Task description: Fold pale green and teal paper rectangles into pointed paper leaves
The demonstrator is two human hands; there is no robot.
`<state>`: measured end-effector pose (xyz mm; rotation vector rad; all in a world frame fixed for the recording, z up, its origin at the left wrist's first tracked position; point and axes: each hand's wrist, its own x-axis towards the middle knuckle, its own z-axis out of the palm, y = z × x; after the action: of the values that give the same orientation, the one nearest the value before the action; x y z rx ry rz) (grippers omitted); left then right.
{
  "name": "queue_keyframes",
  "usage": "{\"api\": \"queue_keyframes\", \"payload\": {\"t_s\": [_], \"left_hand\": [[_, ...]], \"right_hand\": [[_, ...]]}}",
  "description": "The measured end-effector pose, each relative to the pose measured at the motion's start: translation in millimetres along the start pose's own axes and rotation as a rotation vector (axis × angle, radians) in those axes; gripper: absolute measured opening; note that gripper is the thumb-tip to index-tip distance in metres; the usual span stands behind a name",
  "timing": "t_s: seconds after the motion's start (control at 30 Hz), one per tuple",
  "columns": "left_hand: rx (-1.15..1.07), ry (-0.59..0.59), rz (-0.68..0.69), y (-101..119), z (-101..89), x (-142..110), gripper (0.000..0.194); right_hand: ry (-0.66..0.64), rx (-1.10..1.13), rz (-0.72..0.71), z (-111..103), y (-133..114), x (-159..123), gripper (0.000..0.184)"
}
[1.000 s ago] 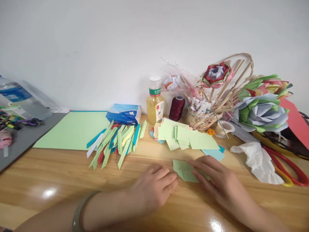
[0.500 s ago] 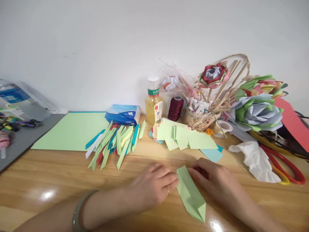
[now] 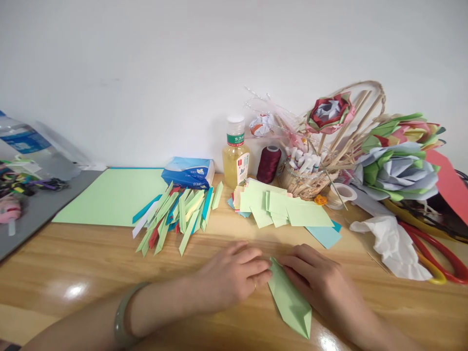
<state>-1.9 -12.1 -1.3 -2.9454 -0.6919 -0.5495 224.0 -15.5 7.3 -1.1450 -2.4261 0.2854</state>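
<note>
The left hand (image 3: 237, 273) lies palm down, its fingers close together and slightly bent, their tips at the upper left edge of the folded green paper (image 3: 288, 295). The right hand (image 3: 323, 275) sits opposite with curled fingers, touching the paper's top and right edge. Both thumbs are hidden, so whether either hand pinches the paper or only presses it cannot be told. The paper lies slantwise on the wooden table (image 3: 91, 258) between the hands, its broader end nearer the person, a fold standing slightly raised there.

Half a second ago the right hand stood just off the paper and a long flap showed along its upper side; now the fingers touch it and its top is narrower. A second ago the paper lay more sideways, partly under the right hand.

Beyond, loose green sheets (image 3: 309, 213) overlap in a pile, with folded strips (image 3: 183, 214) heaped to its left. Behind the sheets, a woven basket (image 3: 303, 187) holds white rolled pieces (image 3: 305, 161). A capped bottle (image 3: 231, 168) containing yellow liquid stands beside a maroon thread spool (image 3: 269, 165); a blue tissue pack (image 3: 188, 173) lies left of it. Paper flowers (image 3: 400, 170) rest at the right, above a crumpled tissue (image 3: 397, 248).
</note>
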Motion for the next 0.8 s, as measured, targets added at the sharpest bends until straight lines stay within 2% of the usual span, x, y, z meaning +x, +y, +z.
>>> {"api": "queue_keyframes", "payload": {"t_s": [0.2, 0.4, 0.5, 0.63, 0.8], "left_hand": [[-0.002, -0.007, 0.003, -1, 1.6, 0, 0.023], [-0.013, 0.025, -0.001, 0, 3.0, 0, 0.022], [-0.053, 0.011, -0.01, 2, 1.9, 2, 0.023], [-0.051, 0.035, -0.152, 8, 2.2, 7, 0.021], [0.017, 0.083, -0.347, 18, 4.1, 10, 0.031]], "right_hand": [[-0.003, -0.033, -0.13, 0, 1, -2, 0.026], [-0.014, -0.046, -0.178, -3, -2, -1, 0.031], [-0.019, -0.036, -0.154, -1, -2, 0, 0.029], [0.037, -0.024, -0.108, 7, -1, -2, 0.024], [0.071, -0.034, -0.028, 13, -1, -6, 0.021]]}}
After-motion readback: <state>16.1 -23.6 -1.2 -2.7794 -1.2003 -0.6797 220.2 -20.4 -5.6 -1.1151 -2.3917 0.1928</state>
